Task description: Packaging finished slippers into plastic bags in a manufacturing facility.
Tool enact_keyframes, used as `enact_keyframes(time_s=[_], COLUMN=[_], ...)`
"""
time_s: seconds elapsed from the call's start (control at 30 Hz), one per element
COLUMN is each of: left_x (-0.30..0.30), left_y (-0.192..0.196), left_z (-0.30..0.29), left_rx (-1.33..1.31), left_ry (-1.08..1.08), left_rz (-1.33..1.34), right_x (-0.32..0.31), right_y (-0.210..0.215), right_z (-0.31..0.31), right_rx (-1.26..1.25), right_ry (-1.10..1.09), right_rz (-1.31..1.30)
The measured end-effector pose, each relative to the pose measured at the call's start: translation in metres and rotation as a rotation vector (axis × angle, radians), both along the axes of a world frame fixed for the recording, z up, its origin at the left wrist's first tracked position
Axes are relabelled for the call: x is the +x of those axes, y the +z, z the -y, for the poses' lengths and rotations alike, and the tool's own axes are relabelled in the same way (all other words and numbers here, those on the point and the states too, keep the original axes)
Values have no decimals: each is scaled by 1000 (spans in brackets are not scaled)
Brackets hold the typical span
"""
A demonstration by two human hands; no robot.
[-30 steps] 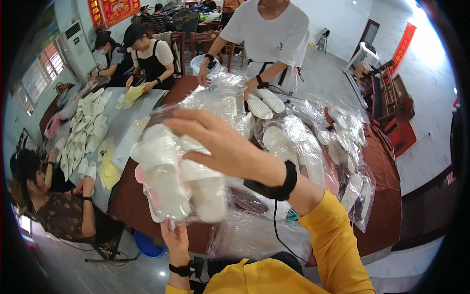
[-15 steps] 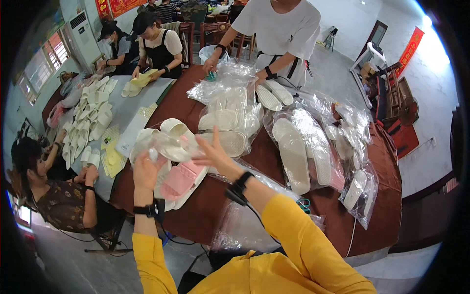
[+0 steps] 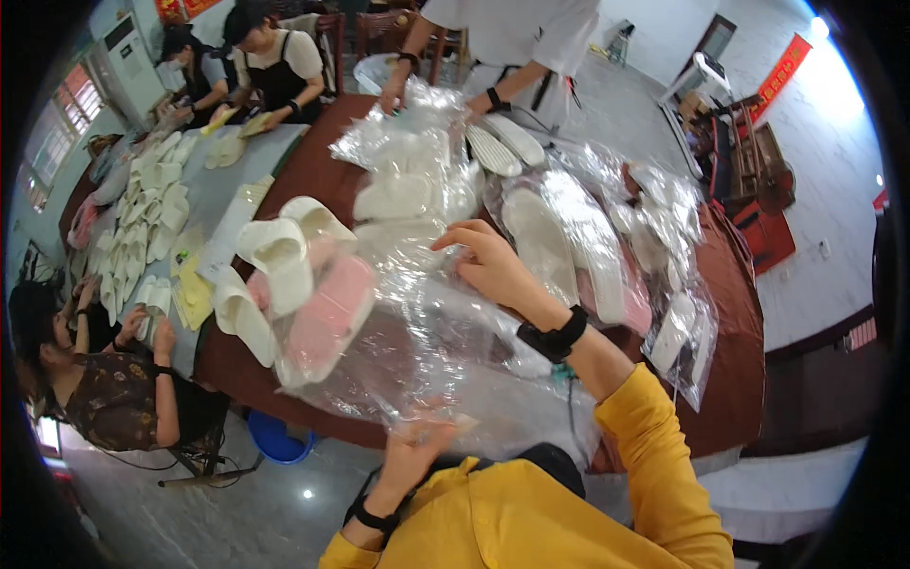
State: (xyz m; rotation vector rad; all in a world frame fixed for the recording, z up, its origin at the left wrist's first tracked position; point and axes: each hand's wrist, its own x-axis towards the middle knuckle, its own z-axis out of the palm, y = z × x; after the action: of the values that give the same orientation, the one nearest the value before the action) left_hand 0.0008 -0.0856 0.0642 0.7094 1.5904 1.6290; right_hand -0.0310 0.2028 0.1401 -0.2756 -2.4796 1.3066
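My left hand (image 3: 417, 450) is low at the table's near edge, fingers closed on a crumpled clear plastic bag (image 3: 417, 351). My right hand (image 3: 498, 270) hovers over the bag's far side with bent fingers apart; whether its fingertips touch the plastic is hard to see. Beside the bag lies a slipper with a pink footbed (image 3: 332, 308), its near part seen through the film. White slippers (image 3: 277, 261) are heaped to its left. Beyond my right hand are bagged white slippers (image 3: 403, 194).
More bagged slippers (image 3: 607, 256) cover the right of the brown tablecloth (image 3: 725, 332). On the left, a grey table (image 3: 223, 185) bears white slippers and yellow sheets. Several people work around the tables, one standing opposite (image 3: 512, 38). A blue basin (image 3: 282, 438) is on the floor.
Both hands were over the white slippers, with something clear between them. My left hand has come down toward me, and my right has moved right. The plastic is now spread between them.
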Motion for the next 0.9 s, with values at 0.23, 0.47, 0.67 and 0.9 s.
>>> enact_keyframes(time_s=[0.23,0.47,0.67,0.9], left_x=[37,7,8,-6], left_y=[-49,-115,-106,-103], left_z=[4,7,-4,-14], left_rx=[24,-322,-486,-581], left_ry=[-775,-558,-619,-717], left_rz=[-585,-1299,-1220,-1109], right_x=[136,243,283,308], right_y=[-36,-55,-62,-158], right_z=[-6,3,55,39], right_rx=[-68,255,571,936], right_ry=[235,58,56,-46], right_rz=[166,148,289,485])
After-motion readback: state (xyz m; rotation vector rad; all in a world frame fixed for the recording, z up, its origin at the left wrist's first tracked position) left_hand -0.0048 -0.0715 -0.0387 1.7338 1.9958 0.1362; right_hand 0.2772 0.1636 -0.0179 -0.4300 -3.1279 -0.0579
